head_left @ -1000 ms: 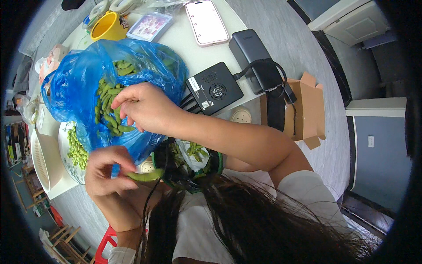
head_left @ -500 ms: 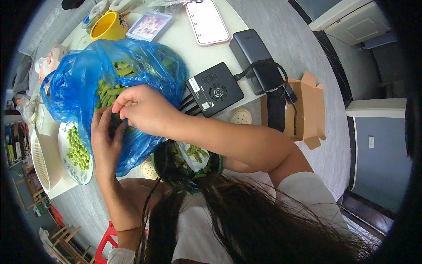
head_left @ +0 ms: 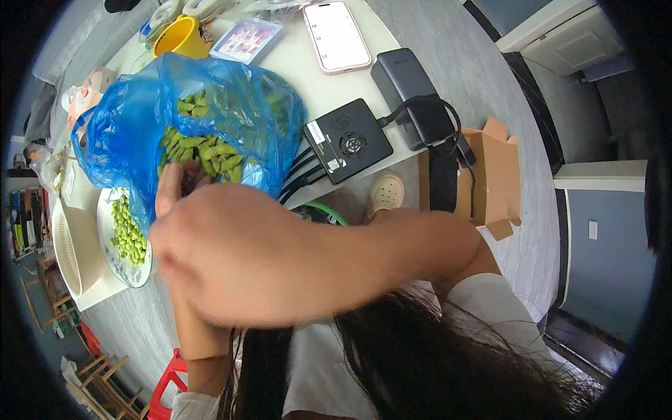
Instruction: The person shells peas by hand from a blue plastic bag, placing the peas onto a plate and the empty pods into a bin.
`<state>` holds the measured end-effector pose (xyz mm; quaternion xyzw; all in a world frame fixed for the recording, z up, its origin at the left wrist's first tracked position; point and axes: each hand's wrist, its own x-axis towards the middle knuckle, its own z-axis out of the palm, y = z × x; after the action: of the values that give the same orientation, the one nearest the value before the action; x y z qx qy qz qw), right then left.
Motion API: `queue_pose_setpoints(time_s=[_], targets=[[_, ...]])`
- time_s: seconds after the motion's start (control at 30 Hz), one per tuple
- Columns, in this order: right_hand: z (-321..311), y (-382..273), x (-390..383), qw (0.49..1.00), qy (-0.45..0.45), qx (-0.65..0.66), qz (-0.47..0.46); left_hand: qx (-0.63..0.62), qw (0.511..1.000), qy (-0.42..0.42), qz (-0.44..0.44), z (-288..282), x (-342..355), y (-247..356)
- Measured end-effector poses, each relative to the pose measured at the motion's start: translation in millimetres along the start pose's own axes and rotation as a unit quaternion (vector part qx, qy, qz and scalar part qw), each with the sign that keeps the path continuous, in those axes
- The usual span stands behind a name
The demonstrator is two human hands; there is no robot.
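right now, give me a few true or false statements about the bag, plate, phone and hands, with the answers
1. The blue bag holds green pods. True.
2. The plate holds whole pods only. False: shelled beans lie on the plate.
3. The phone lies face down. False: its lit screen faces up.
4. In this view, the right hand hides part of the left hand. True.
5. The yellow cup stands between the person and the bag. False: it stands beyond the bag, on the far side.
6. The cardboard box has its flaps open. True.
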<state>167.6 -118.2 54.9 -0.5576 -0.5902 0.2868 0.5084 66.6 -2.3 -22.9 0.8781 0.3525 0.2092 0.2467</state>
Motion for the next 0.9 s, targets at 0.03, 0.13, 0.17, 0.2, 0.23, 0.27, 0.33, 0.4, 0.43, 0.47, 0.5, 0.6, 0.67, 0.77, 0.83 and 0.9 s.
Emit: queue_pose_setpoints(time_s=[0.03,0.13,0.17,0.2,0.23,0.27,0.33,0.4,0.43,0.47,0.5,0.6,0.67,0.77,0.83,0.9], targets=[[-2.2,-12.9,-2.7,1.0,-0.007,0.01,-0.008,0.001,0.999,-0.002,-0.036,0.9,-0.9,4.1],[-14.0,-64.2,-14.1,0.997,-0.059,0.023,-0.036,0.02,0.998,0.016,0.055,-18.4,-4.8,-8.5],[-18.7,-70.0,-16.7,0.997,-0.067,0.018,-0.029,0.014,0.996,0.029,0.086,-11.5,-1.3,-15.1],[-22.7,-76.4,-19.0,0.997,-0.075,0.013,-0.02,0.008,0.992,0.043,0.115,-5.8,0.3,-19.2],[-30.3,-84.9,-20.8,0.996,-0.084,0.012,-0.016,0.004,0.994,0.047,0.097,-7.2,1.1,-12.7],[-37.9,-93.2,-23.6,0.995,-0.096,0.009,-0.01,-0.003,0.995,0.055,0.084,-7.7,2.3,-7.9],[-53.0,-107.3,-29.3,0.994,-0.105,-0.012,0.015,-0.024,0.995,0.069,0.066,-1.7,7.9,-1.6],[-55.7,-110.5,-23.3,0.984,-0.177,-0.011,0.019,-0.07,0.99,0.125,-0.005,-9.0,-10.0,-27.5],[-59.9,-114.9,-22.0,0.98,-0.193,-0.02,0.033,-0.105,0.985,0.134,-0.022,-11.2,-13.2,-30.4],[-66.9,-126.7,-26.2,0.981,-0.179,-0.043,0.056,-0.153,0.98,0.128,-0.013,-11.3,-6.2,-20.2],[-68.3,-134.3,-32.5,0.982,-0.153,-0.066,0.083,-0.18,0.979,0.1,0.002,-13.3,-0.3,-11.9],[-30.1,-68.6,-17.0,0.997,-0.048,-0.054,0.038,-0.315,0.942,0.098,-0.068,-19.1,-7.9,-16.1],[10.5,-1.0,-6.7,0.997,0.047,-0.056,0.002,-0.364,0.923,0.098,-0.075,-15.1,-12.6,-12.3],[31.6,49.7,9.1,0.98,0.163,-0.072,0.087,-0.373,0.927,0.034,-0.033,-17.5,-12.3,-2.9],[37.2,61.3,20.0,0.975,0.194,-0.084,0.071,-0.349,0.936,0.038,-0.028,-16.6,-17.3,-8.0],[41.8,67.0,26.7,0.969,0.222,-0.098,0.042,-0.284,0.957,0.054,-0.017,-17.7,-19.4,-8.9]])
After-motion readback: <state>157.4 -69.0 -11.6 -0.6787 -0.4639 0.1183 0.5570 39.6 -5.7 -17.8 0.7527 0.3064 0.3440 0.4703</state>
